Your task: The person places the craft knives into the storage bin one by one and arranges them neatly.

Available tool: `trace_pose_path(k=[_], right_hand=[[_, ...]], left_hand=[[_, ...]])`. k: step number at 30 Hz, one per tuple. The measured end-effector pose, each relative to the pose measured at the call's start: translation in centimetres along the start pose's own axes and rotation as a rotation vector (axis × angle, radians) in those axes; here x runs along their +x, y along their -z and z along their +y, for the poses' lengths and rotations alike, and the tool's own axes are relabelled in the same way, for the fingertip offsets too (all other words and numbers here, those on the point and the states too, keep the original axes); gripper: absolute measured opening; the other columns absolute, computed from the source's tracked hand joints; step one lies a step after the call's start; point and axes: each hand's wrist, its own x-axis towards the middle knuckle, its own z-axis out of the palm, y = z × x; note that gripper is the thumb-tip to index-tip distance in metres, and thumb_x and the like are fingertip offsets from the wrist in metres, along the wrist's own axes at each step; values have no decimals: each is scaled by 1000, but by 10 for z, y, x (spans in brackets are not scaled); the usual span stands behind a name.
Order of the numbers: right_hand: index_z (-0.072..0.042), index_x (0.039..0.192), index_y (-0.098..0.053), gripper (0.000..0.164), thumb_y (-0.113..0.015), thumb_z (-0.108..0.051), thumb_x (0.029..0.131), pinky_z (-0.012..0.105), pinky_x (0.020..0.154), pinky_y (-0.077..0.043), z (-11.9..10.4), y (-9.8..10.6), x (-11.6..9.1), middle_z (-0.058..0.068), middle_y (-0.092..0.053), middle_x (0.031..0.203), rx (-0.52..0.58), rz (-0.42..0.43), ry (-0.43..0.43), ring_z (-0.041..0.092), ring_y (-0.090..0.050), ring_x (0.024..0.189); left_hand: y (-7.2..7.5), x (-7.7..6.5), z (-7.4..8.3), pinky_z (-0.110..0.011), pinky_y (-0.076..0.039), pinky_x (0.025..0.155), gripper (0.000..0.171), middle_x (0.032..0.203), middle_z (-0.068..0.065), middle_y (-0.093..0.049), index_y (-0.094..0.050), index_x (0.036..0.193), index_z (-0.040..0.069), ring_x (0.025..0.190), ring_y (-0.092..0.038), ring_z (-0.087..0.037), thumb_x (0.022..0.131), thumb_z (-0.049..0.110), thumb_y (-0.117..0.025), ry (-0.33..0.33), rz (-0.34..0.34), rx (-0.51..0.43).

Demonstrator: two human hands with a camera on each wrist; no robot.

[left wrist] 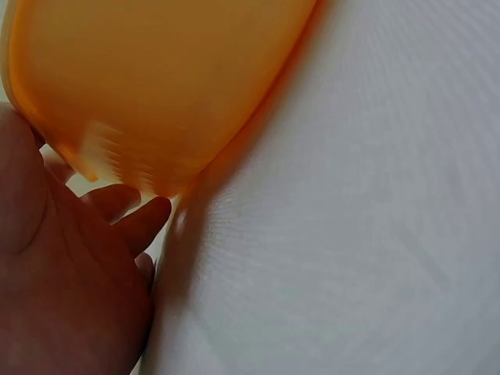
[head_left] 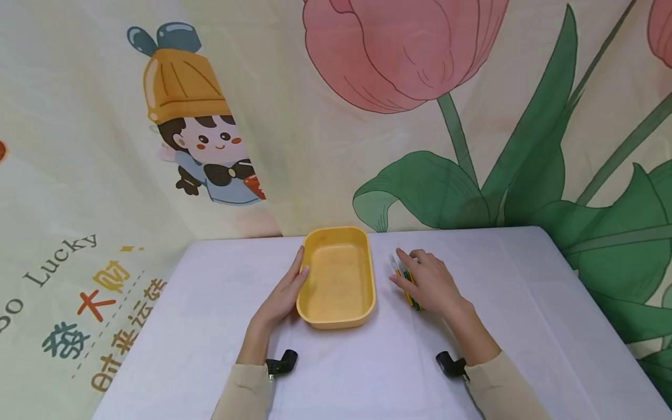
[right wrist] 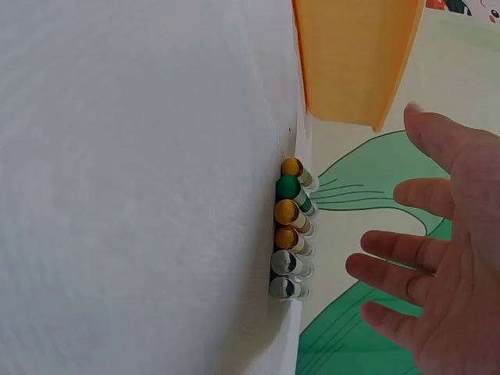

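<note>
A yellow plastic tray [head_left: 336,280] with rounded corners sits upright on the table. My left hand [head_left: 280,296] holds its left side, the thumb over the rim and the fingers along the outer wall, as the left wrist view also shows. To the right of the tray lie several slim pens [right wrist: 286,212], side by side in a row, with yellow, green and silvery round ends. Over them hovers my right hand [head_left: 433,284], its fingers spread and apart from the pens in the right wrist view; it partly covers them in the head view.
A white cloth covers the table [head_left: 357,373]. Behind its far edge hangs a backdrop [head_left: 315,175] printed with tulips and a cartoon figure. Each wrist wears a small black camera [head_left: 283,361].
</note>
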Motion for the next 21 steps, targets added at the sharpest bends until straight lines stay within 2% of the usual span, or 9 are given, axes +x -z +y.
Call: trace_pose_path(k=[4,10,15,17,21], right_hand=[[-16,157,-49,67,-61,-53,102,58,109,-46,0,-1,1,17,-58,143,20,-11,-10,36,-57,126],[-15,156,-49,67,-59,-54,102,57,104,-50,-5,-2,9,18,-59,142,44,-37,-16,35,-58,125],[-15,152,-56,64,-62,-53,101,49,94,-55,-9,-6,15,13,-63,129,55,-69,-47,29,-62,111],[-15,150,-58,61,-66,-49,100,45,88,-56,-9,-8,16,10,-63,123,53,-79,-56,26,-61,103],[-13,146,-61,57,-73,-40,97,42,86,-56,-12,-9,16,10,-64,118,43,-95,-54,24,-60,100]], left_hand=[[0,0,-1,-50,-1,132,63,174,16,-4,-8,168,35,163,1,-15,113,44,-36,2,-4,0],[1,0,-3,-51,-1,132,63,174,19,-4,-8,166,41,163,1,-15,112,48,-38,20,5,1],[1,1,-4,-51,-1,132,63,174,17,-5,-8,167,38,163,1,-16,112,47,-38,9,5,4],[0,1,-3,-51,-2,132,62,174,17,-5,-9,167,38,163,0,-16,113,44,-38,7,5,7],[0,-2,0,-50,-2,133,62,174,16,-6,-10,168,35,163,0,-14,113,41,-38,7,9,1]])
